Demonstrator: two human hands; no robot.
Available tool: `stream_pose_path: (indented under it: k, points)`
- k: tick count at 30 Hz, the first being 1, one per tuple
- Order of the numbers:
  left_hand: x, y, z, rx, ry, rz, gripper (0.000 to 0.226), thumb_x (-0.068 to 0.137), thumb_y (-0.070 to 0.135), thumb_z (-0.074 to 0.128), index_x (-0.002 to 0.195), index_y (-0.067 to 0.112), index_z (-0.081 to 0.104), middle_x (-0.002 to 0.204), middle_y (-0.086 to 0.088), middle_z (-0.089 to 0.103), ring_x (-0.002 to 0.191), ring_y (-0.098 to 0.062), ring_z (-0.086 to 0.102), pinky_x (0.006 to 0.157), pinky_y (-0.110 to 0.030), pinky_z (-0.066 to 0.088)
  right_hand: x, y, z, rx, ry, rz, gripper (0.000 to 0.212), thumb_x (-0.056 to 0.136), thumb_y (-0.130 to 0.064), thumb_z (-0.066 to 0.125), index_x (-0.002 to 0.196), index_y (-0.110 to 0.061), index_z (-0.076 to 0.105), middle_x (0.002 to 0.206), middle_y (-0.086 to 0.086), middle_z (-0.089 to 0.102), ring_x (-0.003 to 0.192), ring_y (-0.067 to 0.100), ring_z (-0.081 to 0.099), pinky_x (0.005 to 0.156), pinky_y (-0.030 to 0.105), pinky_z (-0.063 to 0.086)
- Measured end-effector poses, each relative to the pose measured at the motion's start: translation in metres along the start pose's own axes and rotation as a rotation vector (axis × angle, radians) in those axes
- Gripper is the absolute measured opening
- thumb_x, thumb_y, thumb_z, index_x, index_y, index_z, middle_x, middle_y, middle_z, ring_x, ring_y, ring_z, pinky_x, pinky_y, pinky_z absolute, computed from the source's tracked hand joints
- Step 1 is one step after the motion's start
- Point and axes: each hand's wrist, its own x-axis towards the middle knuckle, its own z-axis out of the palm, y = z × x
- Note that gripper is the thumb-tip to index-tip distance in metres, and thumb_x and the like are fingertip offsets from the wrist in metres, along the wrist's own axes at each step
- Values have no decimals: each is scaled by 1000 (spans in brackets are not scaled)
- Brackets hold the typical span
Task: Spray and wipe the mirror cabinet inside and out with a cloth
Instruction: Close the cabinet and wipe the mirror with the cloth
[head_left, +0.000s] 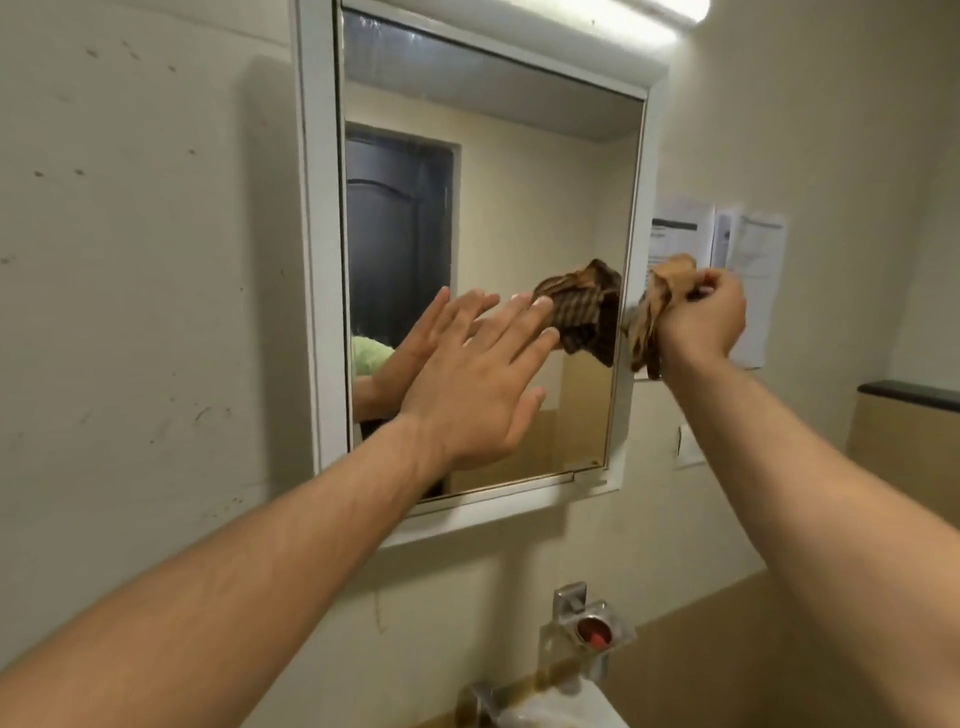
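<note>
Nearest, at 6 o'clock, a metal tap (576, 639) with a red cap stands over the white rim of a sink (566, 714). Two bare forearms rise from the lower corners, well apart. The left hand (483, 374), just left of centre, is flat with fingers straight and slightly spread, held against the lower half of the mirror (519, 182). Whether the fingertips actually touch the glass cannot be told. The right hand (701, 317), at 3 o'clock from centre, is a fist clenched round a bunched brown striped cloth (657, 317). The cloth sits at the right edge of the mirror cabinet (322, 260), touching or just beside its white frame at mid-height. Its reflection shows in the glass just beside it. The cabinet hangs on a cream wall (130, 260) marked with scuffs and fills the frame from centre to 12 o'clock. The glass shows streaks near its top edge and reflects a dark panelled door (395, 234). Behind the right hand, at 3 o'clock, printed papers (748, 244) are fixed to the wall. A lit strip light (545, 21) runs above the cabinet at 12 o'clock.
</note>
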Motion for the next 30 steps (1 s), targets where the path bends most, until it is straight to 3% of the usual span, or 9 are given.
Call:
stream_pose_path:
  k: [3, 5, 7, 11, 14, 19, 22, 24, 30]
  points:
    - [34, -13, -14, 34, 3, 2, 67, 101, 51, 34, 160, 20, 32, 171, -9, 22, 158, -28, 16, 129, -54, 7, 39, -49, 34, 622, 36, 296, 44, 90, 0, 47, 51, -20, 47, 46, -2, 52, 43, 17, 53, 39, 16, 39]
    - [51, -24, -18, 44, -4, 18, 68, 102, 51, 34, 162, 20, 26, 171, -9, 18, 159, -28, 15, 129, -49, 7, 69, -76, 59, 688, 64, 282, 37, 90, -6, 49, 56, -18, 48, 50, 4, 53, 44, 22, 54, 42, 20, 41]
    - [63, -34, -21, 69, -7, 59, 70, 103, 52, 31, 164, 20, 18, 173, -8, 11, 160, -27, 10, 128, -45, 6, 92, -90, 82, 463, -13, 91, 29, 97, -12, 50, 70, -11, 63, 64, 2, 61, 51, 13, 60, 48, 21, 46]
    - [86, -40, -26, 102, 16, 114, 72, 103, 52, 32, 164, 19, 15, 173, -7, 8, 160, -25, 9, 123, -40, -1, 85, -55, 113, -366, -108, -559, 33, 104, -23, 43, 132, -13, 57, 140, 7, 56, 127, 20, 56, 109, 34, 44]
    - [99, -36, -28, 69, -2, 131, 73, 101, 54, 29, 164, 18, 16, 173, -6, 10, 160, -24, 10, 124, -39, -1, 51, -4, 97, -456, -103, -526, 54, 106, -33, 46, 156, -17, 34, 169, 7, 26, 155, 26, 27, 126, 44, 23]
    - [111, -23, -22, 13, -21, 135, 71, 104, 54, 26, 165, 18, 14, 174, -6, 8, 160, -23, 8, 122, -36, -5, -18, 78, 31, -454, -373, -285, 70, 105, -39, 45, 164, -31, 7, 174, 0, 8, 159, 26, 14, 129, 50, 16]
    - [113, -15, -13, -6, -31, 148, 71, 105, 53, 29, 165, 19, 12, 174, -5, 6, 160, -23, 6, 122, -37, -6, -7, 54, 26, -270, -441, -149, 41, 100, -48, 35, 139, -36, 31, 146, 10, 48, 132, 33, 53, 110, 61, 45]
    - [113, -12, -9, -44, -19, 127, 73, 104, 53, 35, 165, 19, 13, 173, -5, 9, 160, -22, 9, 123, -36, -4, 27, 13, 45, -159, -444, -161, 28, 104, -49, 36, 130, -44, 29, 137, 7, 53, 118, 27, 60, 102, 59, 52]
    - [96, -17, -5, -132, 32, 34, 75, 99, 50, 42, 162, 15, 22, 170, -8, 23, 157, -23, 20, 127, -38, 10, 41, 27, 71, -359, -307, -321, 58, 107, -32, 39, 161, -27, 20, 163, 2, 33, 147, 26, 37, 123, 54, 30]
